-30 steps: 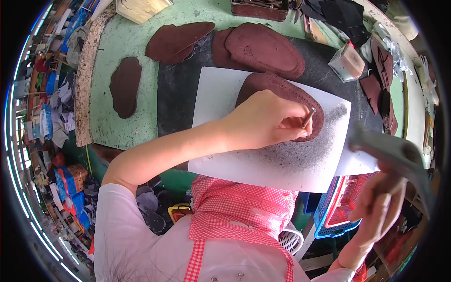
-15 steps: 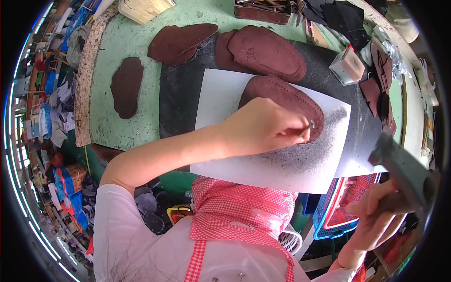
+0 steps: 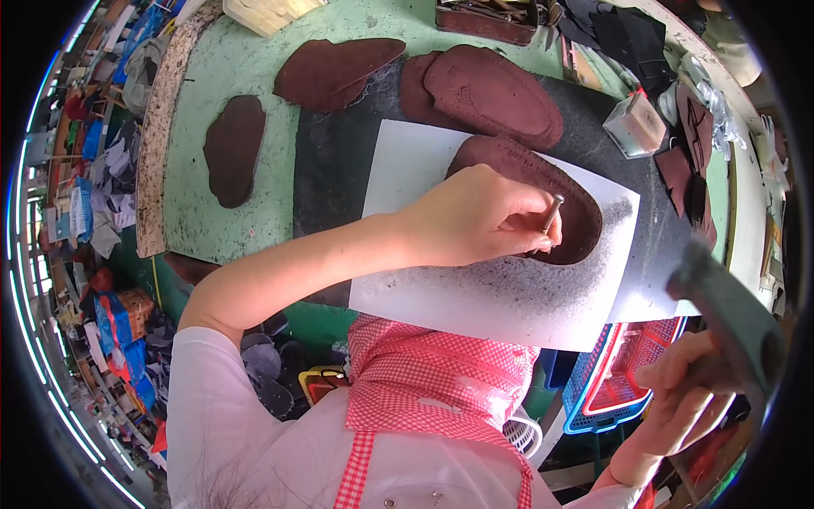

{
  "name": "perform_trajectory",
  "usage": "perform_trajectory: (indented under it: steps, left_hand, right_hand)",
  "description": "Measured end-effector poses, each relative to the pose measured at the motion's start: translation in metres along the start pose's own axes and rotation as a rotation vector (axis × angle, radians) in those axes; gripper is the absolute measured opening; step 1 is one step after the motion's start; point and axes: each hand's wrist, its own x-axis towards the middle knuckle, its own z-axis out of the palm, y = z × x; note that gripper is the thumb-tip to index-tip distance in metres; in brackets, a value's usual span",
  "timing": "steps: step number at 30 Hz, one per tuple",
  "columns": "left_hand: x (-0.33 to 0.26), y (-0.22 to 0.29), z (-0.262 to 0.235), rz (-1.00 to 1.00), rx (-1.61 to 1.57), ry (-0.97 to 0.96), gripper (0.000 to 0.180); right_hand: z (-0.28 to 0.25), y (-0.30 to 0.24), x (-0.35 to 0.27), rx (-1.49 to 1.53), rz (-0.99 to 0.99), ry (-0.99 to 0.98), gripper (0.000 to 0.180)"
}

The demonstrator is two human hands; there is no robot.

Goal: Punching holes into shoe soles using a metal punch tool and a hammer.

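Observation:
My left hand (image 3: 500, 216) is closed on a slim metal punch (image 3: 553, 216), its head sticking up above the fingers. Under that hand lies a dark reddish-brown leather piece (image 3: 570, 188) with a row of small marks along its rounded edge. My hand and wrist hide part of it. The leather rests on a white sheet (image 3: 407, 288) strewn with dark specks. At the right my right hand (image 3: 678, 390) grips a hammer (image 3: 733, 314), raised beside the sheet and apart from the punch. The hammer's handle is mostly hidden by the fingers.
More brown leather pieces (image 3: 492, 93) lie at the back of the dark mat (image 3: 326, 170), one (image 3: 235, 153) on the green tabletop at left. A tool tin (image 3: 487, 30), a clear block (image 3: 636, 125) and dark scraps (image 3: 627, 38) stand behind. A blue-rimmed basket (image 3: 598, 420) sits below the right edge.
My left hand has turned, so the punch now shows standing more upright between the fingers. My right hand with the hammer has hardly moved. The whole view has shifted slightly.

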Motion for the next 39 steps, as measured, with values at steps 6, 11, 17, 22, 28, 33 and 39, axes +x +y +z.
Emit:
perform_trajectory:
  steps: [6,11,17,22,28,33,39]
  left_hand:
    - [-0.001,-0.007,-0.001,0.001,-0.054,-0.003,0.013]
    - [-0.007,-0.011,0.01,0.317,0.427,0.077,0.013]
    - [-0.005,-0.015,0.007,0.197,0.172,0.137,0.016]
    - [0.027,-0.003,-0.009,0.057,0.011,0.093,0.011]
    - [0.147,0.008,-0.013,0.566,0.031,0.546,0.012]
    - [0.179,-0.004,-0.017,0.641,0.658,0.542,0.017]
    - [0.075,0.006,-0.035,-0.027,-0.332,0.051,0.02]
  right_hand:
    - [0.087,0.023,0.01,-0.155,0.124,0.96,0.051]
    - [0.082,0.015,0.015,-0.314,0.273,0.762,0.033]
    - [0.076,0.027,0.019,-0.421,0.333,0.64,0.021]
    - [0.072,0.057,0.023,-0.417,0.446,0.588,0.025]
    - [0.079,0.064,0.021,-0.524,0.398,0.549,0.027]
    - [0.08,0.069,0.011,-0.574,0.361,0.546,0.025]
    - [0.073,0.056,0.017,-0.252,0.634,0.543,0.022]
